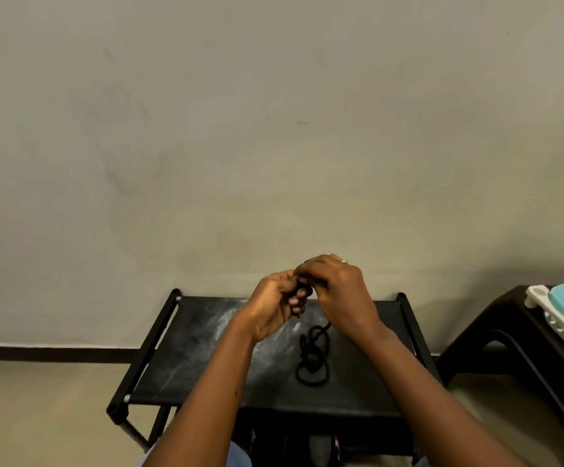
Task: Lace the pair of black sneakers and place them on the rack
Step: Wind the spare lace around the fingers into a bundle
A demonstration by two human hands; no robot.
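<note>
Pinching one end of the limp thin black cord shoelace (312, 357), left hand (275, 303) and right hand (338, 288) both curl closed on it; grip near its tip.

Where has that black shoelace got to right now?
The black shoelace lies partly coiled on the top shelf of the rack, right of centre, its upper end rising into the left hand and right hand held above it.

I saw a plain beige wall (274, 112), dark baseboard (48, 352), pale floor (38, 416), and a dark brown stool (510, 335) at right.
</note>
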